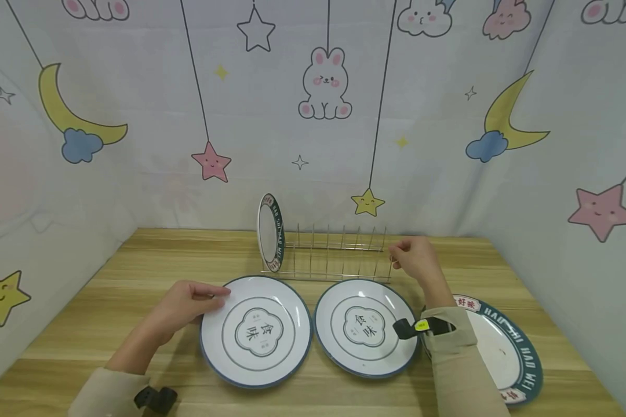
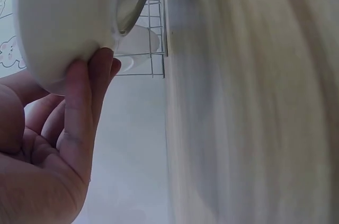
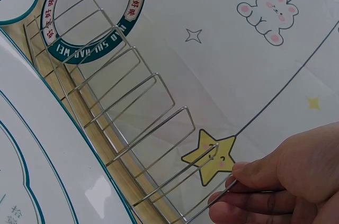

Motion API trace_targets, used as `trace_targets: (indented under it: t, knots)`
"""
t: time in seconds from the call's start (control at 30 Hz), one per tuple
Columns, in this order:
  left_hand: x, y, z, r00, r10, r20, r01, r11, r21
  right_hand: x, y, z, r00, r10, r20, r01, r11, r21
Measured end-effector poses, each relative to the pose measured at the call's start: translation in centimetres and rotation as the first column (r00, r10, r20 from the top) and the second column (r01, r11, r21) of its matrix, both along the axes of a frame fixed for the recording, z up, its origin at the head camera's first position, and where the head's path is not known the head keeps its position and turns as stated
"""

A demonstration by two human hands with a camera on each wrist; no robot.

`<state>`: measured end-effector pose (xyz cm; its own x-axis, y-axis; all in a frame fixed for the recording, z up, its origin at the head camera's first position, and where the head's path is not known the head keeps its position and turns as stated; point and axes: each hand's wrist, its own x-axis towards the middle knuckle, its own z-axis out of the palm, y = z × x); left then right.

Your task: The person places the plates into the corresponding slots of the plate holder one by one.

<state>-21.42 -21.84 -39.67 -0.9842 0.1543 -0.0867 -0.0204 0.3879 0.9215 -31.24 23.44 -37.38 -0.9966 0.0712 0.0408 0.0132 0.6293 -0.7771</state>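
In the head view a wire rack [image 1: 339, 260] stands at the back of the table, with a green-rimmed plate [image 1: 271, 233] upright in its left end. The right hand [image 1: 416, 259] pinches the rack's right end wire; the right wrist view shows thumb and fingers [image 3: 280, 181] on that wire. The left hand [image 1: 188, 304] grips the upper left edge of a white plate [image 1: 258, 365], thumb over the rim. In the left wrist view its fingers [image 2: 79, 107] lie under that plate's raised underside [image 2: 63, 23]. Beside it lies a second white plate [image 1: 365, 362], apart from both hands.
A larger green-rimmed plate [image 1: 532, 370] lies on the right, partly behind the right sleeve. The wooden table [image 1: 109, 278] ends at a patterned cloth backdrop [image 1: 271, 127], which also runs along both sides.
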Motion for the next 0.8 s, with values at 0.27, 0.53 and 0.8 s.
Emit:
trace_targets:
  t: [0.27,0.53,0.8]
  knots:
    - [-0.3,-0.3,0.0,1.000,0.004,-0.008,-0.004,0.998,0.061,0.0,0.0,0.1,1.000,0.000,-0.005,0.000,1.000,0.002]
    - [-0.2,-0.4,0.5,1.000,-0.004,-0.006,0.004,0.996,0.093,0.0,0.0,0.0,1.000,0.002,-0.003,-0.002,1.000,0.000]
    - [0.2,-0.1,1.6,1.000,0.003,-0.009,-0.003,0.999,0.048,-0.1,0.1,-0.2,1.000,-0.002,-0.011,0.002,1.000,0.001]
